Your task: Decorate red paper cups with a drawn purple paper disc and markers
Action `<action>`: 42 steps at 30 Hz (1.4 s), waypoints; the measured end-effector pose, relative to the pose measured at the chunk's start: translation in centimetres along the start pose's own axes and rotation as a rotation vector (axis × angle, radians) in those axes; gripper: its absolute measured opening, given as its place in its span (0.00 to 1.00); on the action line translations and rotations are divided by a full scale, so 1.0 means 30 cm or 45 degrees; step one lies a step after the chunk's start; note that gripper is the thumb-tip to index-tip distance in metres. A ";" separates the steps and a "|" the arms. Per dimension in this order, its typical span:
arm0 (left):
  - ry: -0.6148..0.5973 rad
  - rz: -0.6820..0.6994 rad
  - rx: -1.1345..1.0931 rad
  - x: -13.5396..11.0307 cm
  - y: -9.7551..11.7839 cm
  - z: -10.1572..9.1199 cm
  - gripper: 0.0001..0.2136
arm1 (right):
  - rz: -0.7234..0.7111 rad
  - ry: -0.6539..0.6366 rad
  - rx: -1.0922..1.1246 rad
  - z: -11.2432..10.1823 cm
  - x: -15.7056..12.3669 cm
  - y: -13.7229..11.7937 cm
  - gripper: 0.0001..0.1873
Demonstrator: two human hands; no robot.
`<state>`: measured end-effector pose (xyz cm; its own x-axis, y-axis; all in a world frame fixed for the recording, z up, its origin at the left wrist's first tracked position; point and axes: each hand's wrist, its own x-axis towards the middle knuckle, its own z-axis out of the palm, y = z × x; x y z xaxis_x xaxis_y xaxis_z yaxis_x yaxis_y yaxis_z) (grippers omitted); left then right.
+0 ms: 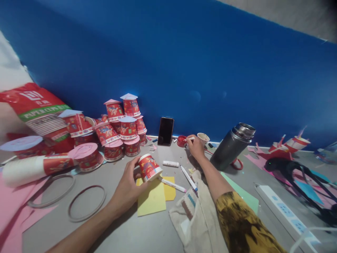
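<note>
My left hand (130, 181) grips a red printed paper cup (149, 167), tilted above yellow paper (152, 201). Farther off, my right hand (196, 147) is closed around a slim white stick (190, 138); its exact kind is too small to tell. The stick's tip is close to a small red round object (181, 141), and a pale cup (203, 138) is just behind the hand. Between my hands lie a thick white marker (170, 163), a marker with a pink end (173, 185) and a blue-and-white marker (189, 178).
Paper cups with paper tops (128, 127) are stacked at left, near a red paper-cup bag (39, 105) and two grey rings (86, 203). A phone (165, 131) leans against the wall. A dark flask (231, 147), cloth pouch (201, 218) and power strip (285, 214) stand or lie right.
</note>
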<state>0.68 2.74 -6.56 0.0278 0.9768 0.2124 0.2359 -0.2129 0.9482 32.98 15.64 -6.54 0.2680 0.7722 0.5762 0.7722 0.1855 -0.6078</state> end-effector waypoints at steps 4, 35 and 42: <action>-0.059 -0.079 -0.014 -0.004 0.004 -0.004 0.41 | 0.018 0.049 0.026 -0.004 0.001 -0.005 0.17; -0.239 -0.040 -0.435 0.000 -0.002 0.004 0.44 | 0.676 -0.384 1.520 -0.228 -0.261 -0.437 0.20; -0.390 0.094 -0.346 -0.013 -0.015 0.003 0.43 | 0.595 -0.244 1.348 -0.258 -0.460 -0.411 0.25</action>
<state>0.66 2.47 -7.09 0.3327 0.9117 0.2409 -0.0415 -0.2411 0.9696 24.20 -2.01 -2.76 0.2373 0.9613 0.1397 -0.2676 0.2030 -0.9419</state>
